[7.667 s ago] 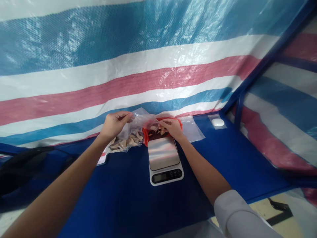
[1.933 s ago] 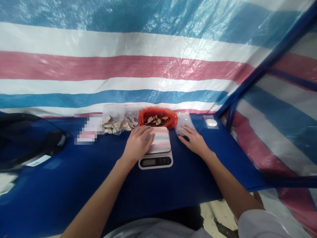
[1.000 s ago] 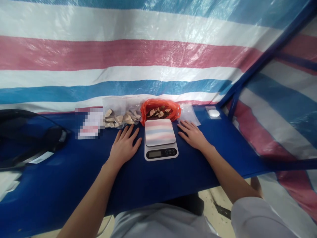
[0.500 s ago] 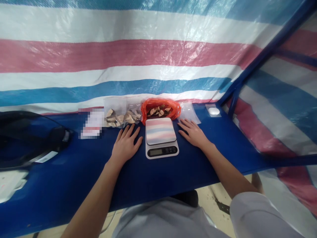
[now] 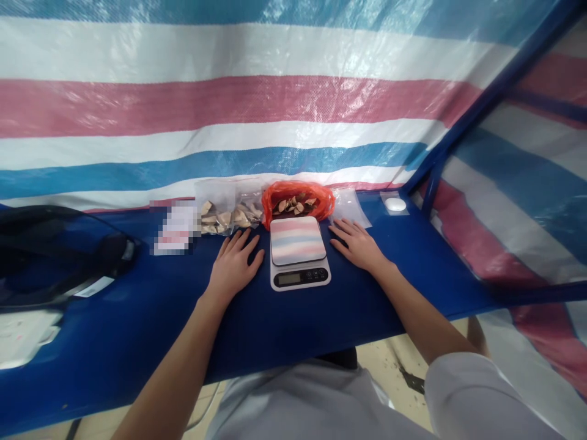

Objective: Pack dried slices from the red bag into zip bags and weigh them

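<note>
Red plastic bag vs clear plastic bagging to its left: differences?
Colour: the crinkled red plastic bag is vivid; the clear plastic bagging is see-through.
View in: the red bag gapes open, showing its brownish pieces; the clear bagging's tan pieces show through its plastic.
Place: the red bag sits behind the white rectangular scale; the clear bagging lies beyond the left hand.
Shared: both hold irregular pieces.

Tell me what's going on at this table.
A person rests both hands palm down on the blue table, holding nothing: the left hand left of a white scale, the right hand right of it. Just behind the scale, an open red bag holds brownish pieces. Pale pieces lie bagged in clear plastic to its left.
</note>
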Available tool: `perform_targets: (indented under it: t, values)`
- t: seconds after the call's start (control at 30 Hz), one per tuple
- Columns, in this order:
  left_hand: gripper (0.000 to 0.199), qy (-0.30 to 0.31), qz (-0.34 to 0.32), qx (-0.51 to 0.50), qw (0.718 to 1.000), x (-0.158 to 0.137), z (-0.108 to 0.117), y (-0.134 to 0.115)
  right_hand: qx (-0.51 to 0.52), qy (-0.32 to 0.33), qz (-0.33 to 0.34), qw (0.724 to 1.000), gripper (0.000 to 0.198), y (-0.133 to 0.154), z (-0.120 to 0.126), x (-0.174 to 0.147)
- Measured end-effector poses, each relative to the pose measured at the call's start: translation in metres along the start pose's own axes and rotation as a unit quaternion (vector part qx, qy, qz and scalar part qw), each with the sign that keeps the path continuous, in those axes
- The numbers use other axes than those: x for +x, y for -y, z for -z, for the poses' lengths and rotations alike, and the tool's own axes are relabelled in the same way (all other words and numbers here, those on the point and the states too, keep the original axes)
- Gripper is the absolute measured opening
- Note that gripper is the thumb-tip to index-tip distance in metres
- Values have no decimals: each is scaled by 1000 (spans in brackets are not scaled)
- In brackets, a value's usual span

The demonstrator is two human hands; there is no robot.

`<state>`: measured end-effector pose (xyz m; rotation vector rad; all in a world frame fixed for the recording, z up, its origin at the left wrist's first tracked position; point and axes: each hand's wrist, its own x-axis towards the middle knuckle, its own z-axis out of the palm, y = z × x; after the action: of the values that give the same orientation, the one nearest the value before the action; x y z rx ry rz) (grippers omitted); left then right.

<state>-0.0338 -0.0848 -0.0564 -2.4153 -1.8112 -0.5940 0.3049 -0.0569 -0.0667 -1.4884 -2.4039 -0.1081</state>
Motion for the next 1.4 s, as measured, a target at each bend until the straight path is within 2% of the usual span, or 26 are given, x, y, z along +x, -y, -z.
perform_targets:
  t: [0.13, 0.27, 0.4, 0.57, 0.73, 0.97, 1.13, 1.4]
  values:
    - [41, -53, -15, -39, 998, 0, 8, -4, 30, -28, 2, 999, 41, 0, 4, 0]
    - [34, -106, -36, -53, 992, 7, 28, -6, 49, -53, 5, 997, 38, 0, 8, 2]
    - [34, -130, -59, -34, 989, 28, 50, 9, 43, -52, 5, 998, 35, 1, 9, 7]
    - [43, -87, -56, 25, 994, 54, 55, 46, 34, -50, -6, 998, 33, 4, 4, 13]
    - [49, -55, -72, 41, 995, 57, 46, 73, 33, -53, -4, 998, 34, 4, -4, 13]
    - [50, -3, -105, 24, 994, 57, 48, 87, 34, -40, -7, 999, 37, 3, -8, 11]
    - [42, 22, -92, -3, 996, 64, 51, 94, 40, -33, -11, 999, 38, 3, -8, 11]
    - [35, -29, -77, -48, 995, 64, 52, 95, 32, -30, -12, 999, 38, 4, -7, 12]
